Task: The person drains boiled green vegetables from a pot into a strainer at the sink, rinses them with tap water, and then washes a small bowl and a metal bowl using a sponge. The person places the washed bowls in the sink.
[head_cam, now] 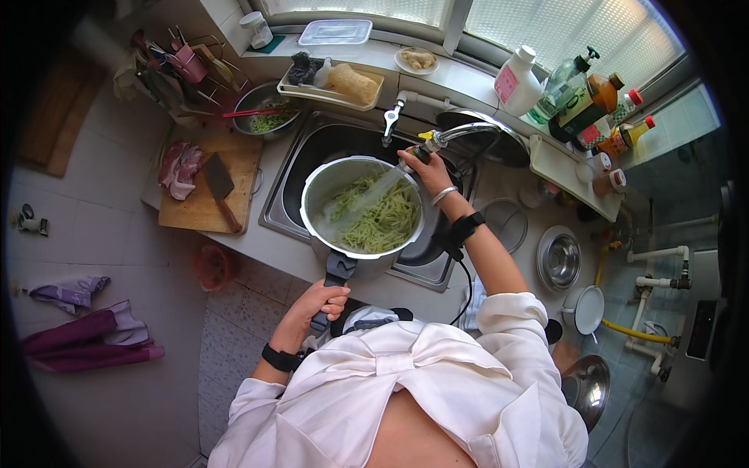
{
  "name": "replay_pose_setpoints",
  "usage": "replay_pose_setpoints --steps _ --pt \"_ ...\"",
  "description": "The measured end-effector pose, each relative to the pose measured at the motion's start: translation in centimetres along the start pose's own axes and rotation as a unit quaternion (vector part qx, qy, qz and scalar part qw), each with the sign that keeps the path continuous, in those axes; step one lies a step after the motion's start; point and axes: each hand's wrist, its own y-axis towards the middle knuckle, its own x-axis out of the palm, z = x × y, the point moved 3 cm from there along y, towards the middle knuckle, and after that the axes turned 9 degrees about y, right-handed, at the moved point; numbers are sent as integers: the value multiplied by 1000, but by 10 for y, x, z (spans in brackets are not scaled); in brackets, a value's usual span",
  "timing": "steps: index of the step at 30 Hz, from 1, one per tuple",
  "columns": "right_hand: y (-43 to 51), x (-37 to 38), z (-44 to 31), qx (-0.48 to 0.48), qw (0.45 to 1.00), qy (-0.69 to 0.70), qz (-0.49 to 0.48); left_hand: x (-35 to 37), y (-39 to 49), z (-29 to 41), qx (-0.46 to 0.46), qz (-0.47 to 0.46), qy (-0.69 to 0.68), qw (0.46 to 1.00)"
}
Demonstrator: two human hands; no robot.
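Note:
My left hand (323, 304) is closed round the black handle (339, 270) of a large metal pot (310, 225), which is held over the double-basin steel sink (270, 219). Pale green shredded vegetable (380, 216) lies inside the pot. With my right hand (430, 172) I grip the end of the faucet spout (420, 153), by a yellow fitting. From it a stream of water (377, 190) runs down into the pot onto the shreds.
Left of the sink, a wooden cutting board (175, 217) bears raw meat (180, 169) and a cleaver (219, 178). Behind are a metal bowl with red chopsticks (266, 128) and a tray (284, 88). Bottles (518, 82) line the sill; a metal basin (559, 257) stands at right.

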Motion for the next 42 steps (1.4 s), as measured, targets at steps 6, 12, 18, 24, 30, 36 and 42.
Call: replay_pose_setpoints --steps 6,12,18,24,30,36,42 --pt "-1 2 -1 -20 1000 9 -1 0 1 0 0 0 6 1000" --pt "2 -4 3 -3 999 -9 -53 -3 0 -2 -5 5 11 1000" --pt "-1 -16 -1 15 992 -63 -108 -5 1 -3 2 -12 -1 1000" --pt "-4 -15 -9 1 984 -116 -136 -4 0 -3 6 -7 3 1000" --pt "-4 -13 -11 -21 987 -109 -120 -3 0 -2 11 -7 10 1000" --pt "-5 -17 -11 0 978 -147 -146 -2 1 -1 7 -13 -2 1000" --pt "-11 -22 -9 -3 980 -131 -150 -2 1 -1 0 -14 -11 1000"
